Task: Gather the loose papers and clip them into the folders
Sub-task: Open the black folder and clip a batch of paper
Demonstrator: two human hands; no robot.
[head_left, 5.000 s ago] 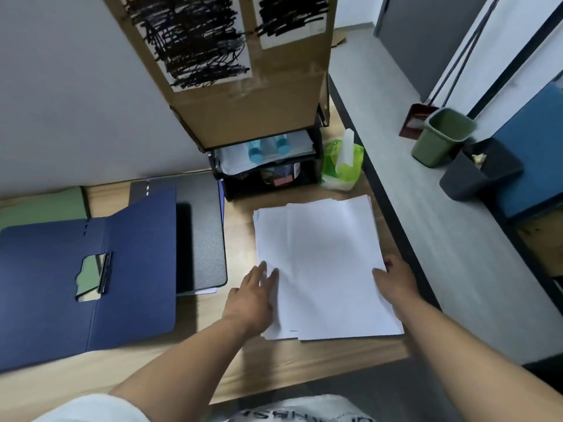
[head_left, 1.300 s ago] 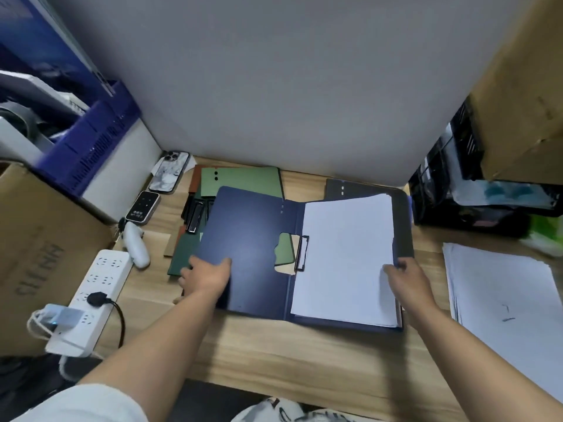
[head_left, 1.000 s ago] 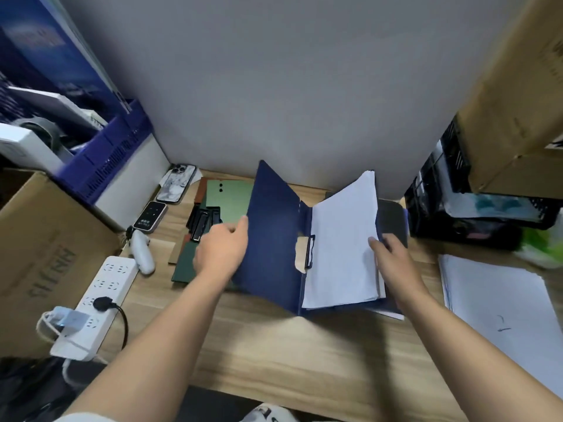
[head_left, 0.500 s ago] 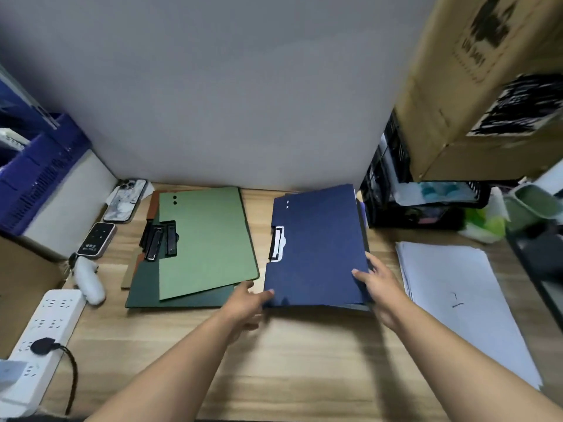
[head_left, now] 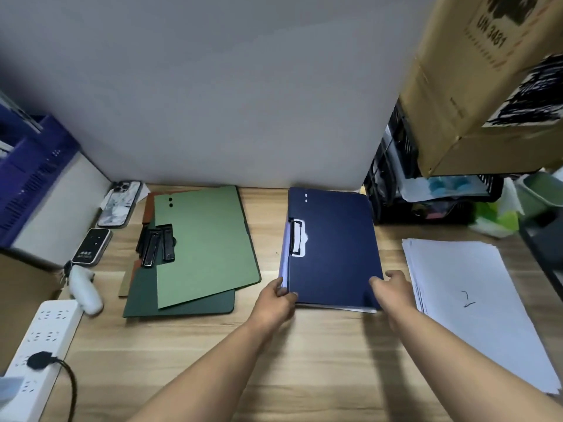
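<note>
A closed dark blue folder (head_left: 332,248) lies flat on the wooden desk (head_left: 304,360), white sheets showing along its left and bottom edges. My left hand (head_left: 277,300) grips its near left corner. My right hand (head_left: 393,287) rests on its near right corner. To the right lies a stack of loose white papers (head_left: 469,300), the top sheet marked with a "2". On the left, a light green folder (head_left: 204,245) sits on a dark green folder (head_left: 182,303) and a brown one, black clips (head_left: 155,245) showing at their left side.
Two phones (head_left: 120,204) and a white power strip (head_left: 36,345) with a black plug lie at the left. A black tray rack (head_left: 426,196) under a cardboard box (head_left: 475,86) stands at the back right. A grey wall closes the back.
The blue folder, open with papers clipped inside, was folded shut. It now lies closed and both hands have settled on its near corners. The green folders came into view on the left.
</note>
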